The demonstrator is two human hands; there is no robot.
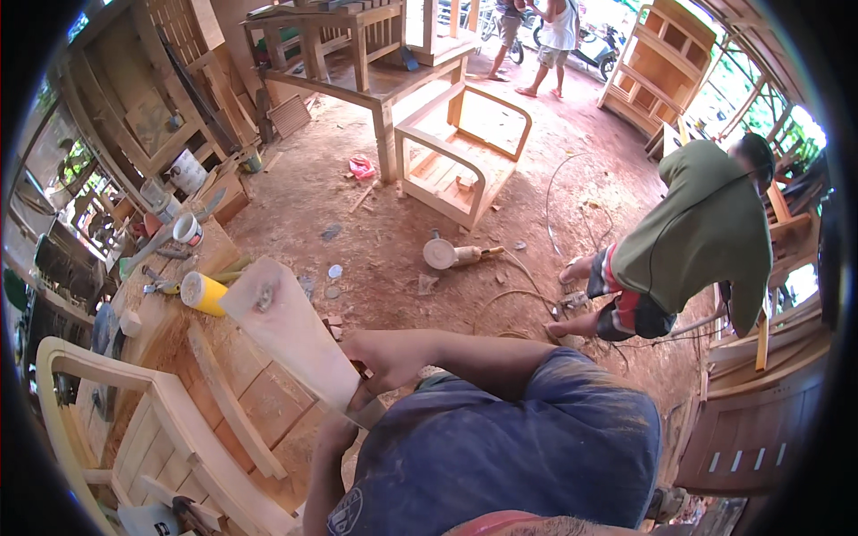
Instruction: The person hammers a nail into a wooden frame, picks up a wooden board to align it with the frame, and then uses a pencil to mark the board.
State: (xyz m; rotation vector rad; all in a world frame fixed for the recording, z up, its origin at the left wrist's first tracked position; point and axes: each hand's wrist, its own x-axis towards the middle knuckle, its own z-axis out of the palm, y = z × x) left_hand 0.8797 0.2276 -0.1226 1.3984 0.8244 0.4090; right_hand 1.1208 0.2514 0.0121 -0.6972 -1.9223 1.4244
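Note:
A pale wooden board with a dark knot near its far end slants up over the workbench. My right hand is closed at the board's right edge, with a small dark thing showing by its fingers. My left hand is at the board's near end, gripping it from below; its fingers are mostly hidden. A flat grey piece shows between the hands, its kind unclear. Beneath the board lies a wooden slat on the bench, beside a partly built wooden chair frame.
A yellow container and a white cup stand on the bench. An angle grinder with a cord lies on the dusty floor. Beyond are a chair frame and a table. A person in green bends at right.

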